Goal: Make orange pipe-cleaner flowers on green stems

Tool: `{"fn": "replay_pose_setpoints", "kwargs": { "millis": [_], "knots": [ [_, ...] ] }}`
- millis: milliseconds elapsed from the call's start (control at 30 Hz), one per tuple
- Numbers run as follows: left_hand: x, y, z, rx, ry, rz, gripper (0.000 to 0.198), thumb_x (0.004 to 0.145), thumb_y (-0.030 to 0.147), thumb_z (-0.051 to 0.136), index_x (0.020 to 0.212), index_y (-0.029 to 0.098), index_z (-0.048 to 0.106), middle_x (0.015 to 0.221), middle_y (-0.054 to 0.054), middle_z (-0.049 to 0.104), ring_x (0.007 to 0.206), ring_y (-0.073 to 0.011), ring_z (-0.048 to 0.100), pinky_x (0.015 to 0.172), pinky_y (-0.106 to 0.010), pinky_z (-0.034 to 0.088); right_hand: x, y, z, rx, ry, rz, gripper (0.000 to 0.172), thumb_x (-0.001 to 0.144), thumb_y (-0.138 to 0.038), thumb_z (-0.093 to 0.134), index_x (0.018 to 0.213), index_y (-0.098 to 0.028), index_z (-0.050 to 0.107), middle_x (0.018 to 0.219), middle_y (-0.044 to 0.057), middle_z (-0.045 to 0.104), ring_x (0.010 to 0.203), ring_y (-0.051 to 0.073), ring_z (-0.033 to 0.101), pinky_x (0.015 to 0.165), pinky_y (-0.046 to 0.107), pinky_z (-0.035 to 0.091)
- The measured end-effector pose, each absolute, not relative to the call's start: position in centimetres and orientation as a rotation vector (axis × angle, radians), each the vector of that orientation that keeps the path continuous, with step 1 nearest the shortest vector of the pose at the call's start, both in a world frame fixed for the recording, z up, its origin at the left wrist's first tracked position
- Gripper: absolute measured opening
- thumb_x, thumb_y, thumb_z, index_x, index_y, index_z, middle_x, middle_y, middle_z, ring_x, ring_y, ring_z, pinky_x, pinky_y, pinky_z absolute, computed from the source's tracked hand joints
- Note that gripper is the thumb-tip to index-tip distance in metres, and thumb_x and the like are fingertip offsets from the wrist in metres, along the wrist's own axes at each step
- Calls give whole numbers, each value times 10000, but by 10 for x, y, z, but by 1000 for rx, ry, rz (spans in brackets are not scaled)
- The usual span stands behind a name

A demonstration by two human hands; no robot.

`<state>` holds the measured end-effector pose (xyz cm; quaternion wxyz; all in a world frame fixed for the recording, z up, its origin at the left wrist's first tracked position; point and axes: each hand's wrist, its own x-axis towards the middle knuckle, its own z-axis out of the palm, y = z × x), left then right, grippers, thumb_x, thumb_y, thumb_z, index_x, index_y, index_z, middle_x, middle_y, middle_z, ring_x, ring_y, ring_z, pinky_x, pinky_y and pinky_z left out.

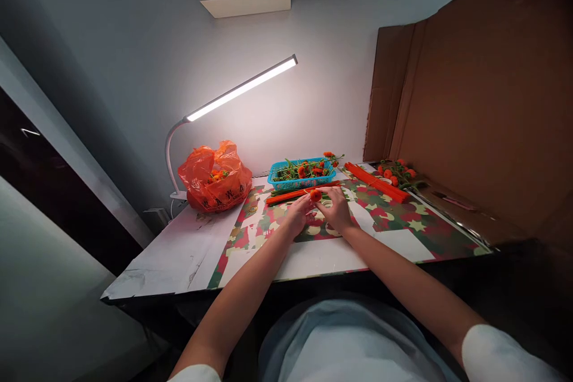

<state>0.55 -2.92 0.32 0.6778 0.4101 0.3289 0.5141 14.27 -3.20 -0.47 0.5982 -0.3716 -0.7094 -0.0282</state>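
Observation:
An orange flower head point(316, 195) is between my two hands, above the patterned table cover. My left hand point(299, 215) has its fingers closed at the flower's left side. On the other side, my right hand point(335, 209) has its fingers bent round the flower's right edge. Just behind them lie orange sticks point(286, 196) and green stems. A blue basket point(302, 184) beyond holds green stems with orange flowers point(308, 170). To the right is a bundle of orange sticks point(378, 183).
An orange plastic bag point(215, 182) with flowers inside stands at the back left, beneath a lit desk lamp point(244, 88). More orange pompom flowers point(394, 174) lie at the back right, beside a tall cardboard sheet point(483, 101). A shelf box point(246, 3) hangs above.

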Motion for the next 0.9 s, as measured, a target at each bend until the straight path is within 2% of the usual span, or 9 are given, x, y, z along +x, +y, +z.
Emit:
{"fn": "replay_pose_setpoints", "kwargs": {
  "millis": [167, 433, 667, 800, 900],
  "knots": [
    [6, -29, 2, 955, 730, 1130, 416, 586, 453, 788, 887, 187, 680, 929, -45, 655, 809, -149, 569, 636, -234, 416, 146, -30, -5, -881, -1690, -89, 159, 819, -238, 603, 965, -210, 658, 950, 53, 693, 911, 239, 555, 807, 369, 429],
    [4, -24, -3, 1008, 742, 1086, 430, 637, 507, 749, 885, 162, 678, 939, -80, 671, 969, -214, 575, 673, -245, 391, 149, -29, -7, -960, -1773, -201, 144, 843, -240, 586, 955, -195, 666, 973, 56, 703, 916, 233, 558, 811, 361, 374],
    [4, -24, -2, 990, 752, 1076, 403, 660, 489, 742, 887, 162, 679, 930, -66, 671, 902, -179, 588, 657, -229, 393, 149, -26, -8, -1003, -1762, -170, 139, 844, -246, 589, 928, -208, 694, 941, 57, 713, 897, 240, 553, 807, 377, 372],
    [5, -22, -4, 918, 719, 1114, 357, 702, 460, 718, 901, 167, 668, 869, -48, 668, 771, -140, 589, 629, -222, 408, 143, -30, -8, -1002, -1718, -115, 260, 831, -307, 610, 1071, -230, 673, 1036, 62, 699, 935, 254, 551, 821, 393, 387],
    [6, -21, -5, 869, 660, 1087, 276, 748, 395, 679, 901, 165, 668, 836, -53, 673, 760, -152, 599, 662, -245, 442, 137, -32, -8, -957, -1681, -36, 394, 805, -363, 634, 1177, -232, 625, 1108, 70, 674, 989, 260, 545, 861, 404, 401]
  ]
}}
